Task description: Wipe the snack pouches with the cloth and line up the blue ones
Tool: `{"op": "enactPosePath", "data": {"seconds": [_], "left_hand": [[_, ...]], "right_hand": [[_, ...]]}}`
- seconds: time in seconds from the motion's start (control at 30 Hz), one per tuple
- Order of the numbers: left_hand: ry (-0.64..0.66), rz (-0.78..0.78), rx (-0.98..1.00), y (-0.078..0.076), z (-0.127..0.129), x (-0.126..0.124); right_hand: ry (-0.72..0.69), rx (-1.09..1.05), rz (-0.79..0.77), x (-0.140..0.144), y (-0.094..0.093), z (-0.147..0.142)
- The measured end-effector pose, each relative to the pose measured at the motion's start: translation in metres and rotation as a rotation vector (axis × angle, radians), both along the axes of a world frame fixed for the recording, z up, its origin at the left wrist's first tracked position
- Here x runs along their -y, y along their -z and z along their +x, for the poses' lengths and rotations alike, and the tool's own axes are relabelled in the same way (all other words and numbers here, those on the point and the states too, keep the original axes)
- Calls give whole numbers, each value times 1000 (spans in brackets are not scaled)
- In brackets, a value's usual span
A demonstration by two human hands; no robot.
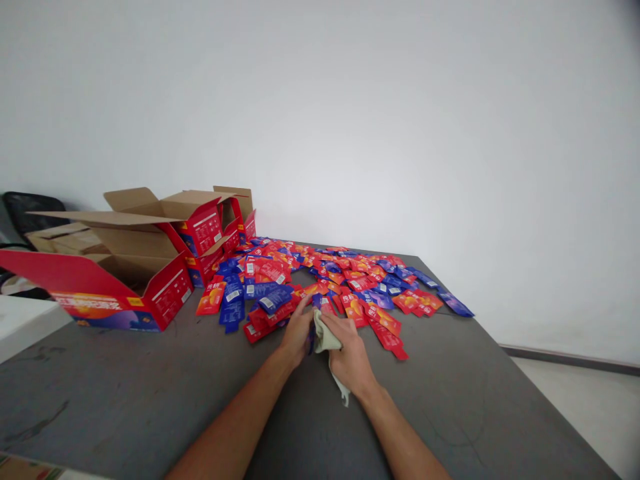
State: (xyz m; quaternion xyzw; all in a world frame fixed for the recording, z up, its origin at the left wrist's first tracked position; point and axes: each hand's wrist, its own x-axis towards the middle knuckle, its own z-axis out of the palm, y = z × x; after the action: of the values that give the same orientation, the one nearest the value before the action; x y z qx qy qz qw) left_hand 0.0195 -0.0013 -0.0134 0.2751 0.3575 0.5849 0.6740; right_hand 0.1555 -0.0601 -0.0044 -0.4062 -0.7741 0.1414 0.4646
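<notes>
Near the middle of the table, my left hand (297, 333) is closed on a blue sachet (312, 340), seen nearly edge-on. My right hand (351, 352) grips a pale cloth (326, 337) and presses it against the side of that sachet. One end of the cloth hangs down below the right hand. Just beyond both hands spreads a loose heap of red sachets (383, 319) and blue sachets (233, 300), many overlapping. My fingers partly hide the held sachet.
On the left stands an open red and blue carton (170, 293) with its flaps spread. More open cartons (207, 230) are behind it, close to the wall. A dark chair (35, 207) shows at far left. The grey table (450, 400) ends along a slanting right edge.
</notes>
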Motion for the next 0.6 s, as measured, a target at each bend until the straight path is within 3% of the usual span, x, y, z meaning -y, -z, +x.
{"op": "enactPosePath", "data": {"seconds": [0.07, 0.17, 0.3, 0.4, 0.5, 0.6], "left_hand": [[29, -48, 56, -3, 1, 1], [180, -134, 160, -10, 1, 4], [265, -128, 205, -17, 3, 11], [296, -130, 163, -14, 7, 13], [192, -116, 77, -7, 8, 10], [-5, 2, -192, -4, 1, 3]], "right_hand": [[-58, 37, 0, 2, 1, -5], [-47, 77, 12, 1, 5, -7], [145, 40, 27, -4, 9, 0], [242, 37, 34, -6, 10, 6], [170, 112, -4, -6, 11, 5], [96, 177, -42, -5, 11, 0]]}}
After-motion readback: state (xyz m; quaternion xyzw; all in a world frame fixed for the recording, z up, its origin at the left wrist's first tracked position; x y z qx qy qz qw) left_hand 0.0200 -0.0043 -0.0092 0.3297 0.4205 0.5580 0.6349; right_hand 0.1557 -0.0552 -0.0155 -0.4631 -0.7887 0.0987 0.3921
